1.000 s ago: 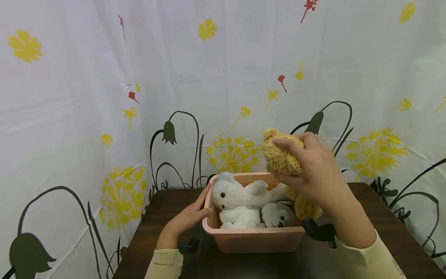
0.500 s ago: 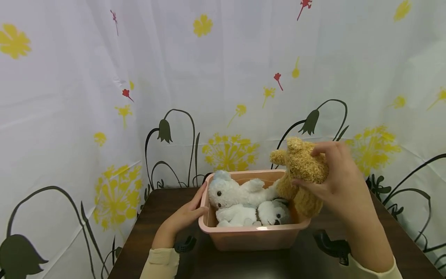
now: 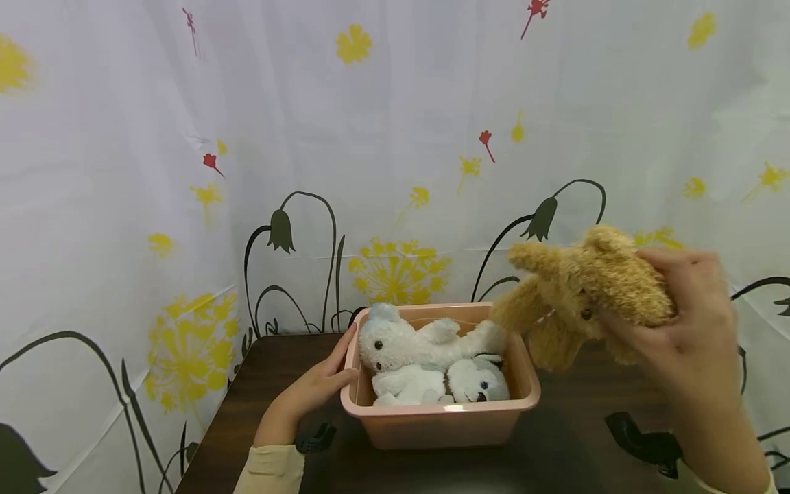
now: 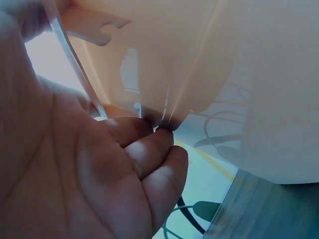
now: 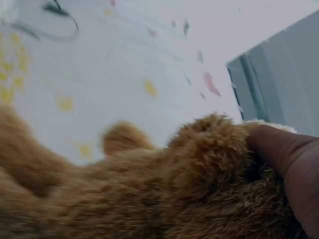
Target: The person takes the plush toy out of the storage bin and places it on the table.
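Tan bear (image 3: 586,295) now rightward, off pink bin (image 3: 441,425)

The head view looks forward and slightly down from above the near edge of a dark brown wooden table (image 3: 259,405), facing a white curtain printed with flowers (image 3: 185,171), far enough to take in both hands. The left wrist view sits very close under the left hand (image 4: 75,179), looking along the palm at the wall of the pink plastic bin (image 4: 239,74), which the head view also shows (image 3: 438,429). The right wrist view looks up from beside the right hand (image 5: 291,164), nearly pressed against the tan fuzzy plush toy (image 5: 149,194); the head view shares that toy (image 3: 586,291).
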Action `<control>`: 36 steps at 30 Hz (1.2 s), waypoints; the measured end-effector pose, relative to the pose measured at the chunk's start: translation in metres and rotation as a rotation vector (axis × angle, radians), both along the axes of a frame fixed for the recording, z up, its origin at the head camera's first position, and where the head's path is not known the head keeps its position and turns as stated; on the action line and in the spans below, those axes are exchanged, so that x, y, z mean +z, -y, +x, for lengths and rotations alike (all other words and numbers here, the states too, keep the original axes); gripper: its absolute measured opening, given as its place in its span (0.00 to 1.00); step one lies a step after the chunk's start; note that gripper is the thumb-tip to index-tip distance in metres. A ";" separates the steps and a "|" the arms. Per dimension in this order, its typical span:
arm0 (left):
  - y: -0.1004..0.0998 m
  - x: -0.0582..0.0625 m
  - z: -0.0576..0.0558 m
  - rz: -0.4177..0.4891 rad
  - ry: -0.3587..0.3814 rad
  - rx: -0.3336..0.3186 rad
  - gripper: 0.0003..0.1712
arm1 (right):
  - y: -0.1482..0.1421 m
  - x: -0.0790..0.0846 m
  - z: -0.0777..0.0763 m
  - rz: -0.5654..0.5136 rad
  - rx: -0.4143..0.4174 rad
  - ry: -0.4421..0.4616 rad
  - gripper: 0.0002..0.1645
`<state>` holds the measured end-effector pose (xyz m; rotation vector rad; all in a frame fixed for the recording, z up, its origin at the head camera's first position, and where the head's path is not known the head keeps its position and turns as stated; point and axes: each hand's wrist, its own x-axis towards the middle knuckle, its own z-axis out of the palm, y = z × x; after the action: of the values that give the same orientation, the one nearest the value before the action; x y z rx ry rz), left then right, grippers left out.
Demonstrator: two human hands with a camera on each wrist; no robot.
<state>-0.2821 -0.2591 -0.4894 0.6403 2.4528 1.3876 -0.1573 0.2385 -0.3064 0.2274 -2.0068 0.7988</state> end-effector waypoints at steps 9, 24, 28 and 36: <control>0.004 0.008 -0.001 0.015 -0.017 0.009 0.50 | -0.075 0.015 -0.036 -0.154 -0.117 -0.066 0.33; -0.005 0.005 -0.008 0.042 -0.004 -0.017 0.51 | -0.191 -0.034 -0.155 0.415 0.014 0.521 0.37; -0.006 0.005 -0.007 0.038 0.008 -0.012 0.52 | -0.204 -0.047 -0.171 0.496 0.053 0.587 0.38; -0.004 0.002 -0.001 0.020 0.025 -0.012 0.51 | -0.208 -0.082 -0.187 0.458 0.084 0.737 0.40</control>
<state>-0.2827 -0.2547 -0.4876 0.6375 2.4148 1.4084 -0.3443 0.4470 -0.3889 0.3087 -2.8902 0.4908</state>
